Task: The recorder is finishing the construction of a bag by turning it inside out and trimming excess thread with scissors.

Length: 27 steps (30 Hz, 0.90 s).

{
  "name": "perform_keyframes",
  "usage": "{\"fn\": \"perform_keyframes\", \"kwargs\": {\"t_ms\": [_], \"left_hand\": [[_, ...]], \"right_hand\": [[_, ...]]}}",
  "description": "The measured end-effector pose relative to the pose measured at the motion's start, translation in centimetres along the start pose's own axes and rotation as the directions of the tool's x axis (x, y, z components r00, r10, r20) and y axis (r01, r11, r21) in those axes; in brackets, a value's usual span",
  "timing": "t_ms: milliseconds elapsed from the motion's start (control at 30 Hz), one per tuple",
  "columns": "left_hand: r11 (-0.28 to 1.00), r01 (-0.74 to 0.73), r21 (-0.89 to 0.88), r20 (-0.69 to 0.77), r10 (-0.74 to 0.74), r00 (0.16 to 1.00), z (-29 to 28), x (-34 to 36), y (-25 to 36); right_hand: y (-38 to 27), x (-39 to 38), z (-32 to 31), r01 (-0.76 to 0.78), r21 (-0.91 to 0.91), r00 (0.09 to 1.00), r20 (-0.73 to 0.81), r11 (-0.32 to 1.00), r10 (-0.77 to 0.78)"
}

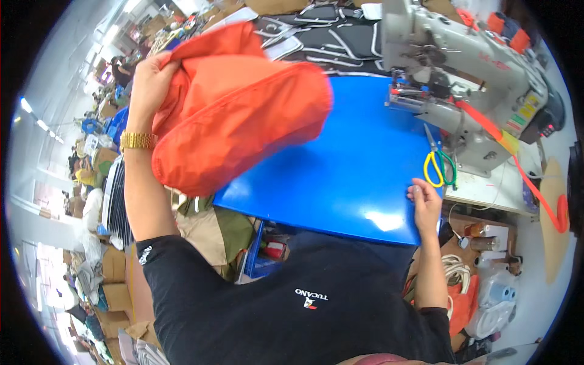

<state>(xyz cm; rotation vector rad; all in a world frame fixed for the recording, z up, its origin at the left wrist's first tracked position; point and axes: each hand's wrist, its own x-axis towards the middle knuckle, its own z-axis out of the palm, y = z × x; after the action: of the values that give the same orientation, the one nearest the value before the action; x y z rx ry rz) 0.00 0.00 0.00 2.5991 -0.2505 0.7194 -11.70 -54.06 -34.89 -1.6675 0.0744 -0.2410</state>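
Note:
A bright orange-red fabric piece [243, 115] with a rounded, seamed edge hangs from my left hand [153, 82]. My left fingers are closed on its upper left corner, lifted over the far left of the blue work surface [316, 176]. The cloth is folded over on itself, and its lower right edge is slightly blurred. My right hand [426, 201] is at the right edge of the blue surface, fingers loosely bent, with nothing visible in it. Just beyond it lies a pair of scissors [435, 161] with one yellow and one green handle loop.
An industrial sewing machine [468, 61] stands at the far right, with an orange strip [480, 118] running through it. Black pieces with white edging [340, 42] are piled behind the blue surface. Tan and olive cloth [213, 231] hangs at its near left, beside a blue crate [261, 258].

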Motion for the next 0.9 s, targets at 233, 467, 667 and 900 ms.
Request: {"fn": "perform_keyframes", "kwargs": {"t_ms": [233,467,667,900], "left_hand": [[0.922,0.066,0.38,-0.307,0.058,0.95,6.1,10.5,-2.5],[0.806,-0.455,-0.378,-0.308,0.354,0.883,12.0,19.1,13.4],[0.855,-0.384,-0.348,-0.014,0.405,0.914,17.1,11.6,12.9],[0.931,-0.005,-0.366,0.054,0.027,0.998,26.3,-10.4,3.2]], "right_hand": [[0.0,0.0,0.7,0.141,-0.074,0.989,-0.029,0.987,-0.143],[0.4,-0.1,0.6,0.152,-0.074,0.985,-0.076,0.986,-0.158],[-0.8,-0.1,0.6,0.092,-0.044,0.994,-0.059,0.995,-0.095],[0.7,-0.2,-0.3,0.019,-0.072,0.999,-0.027,0.997,-0.021]]}}
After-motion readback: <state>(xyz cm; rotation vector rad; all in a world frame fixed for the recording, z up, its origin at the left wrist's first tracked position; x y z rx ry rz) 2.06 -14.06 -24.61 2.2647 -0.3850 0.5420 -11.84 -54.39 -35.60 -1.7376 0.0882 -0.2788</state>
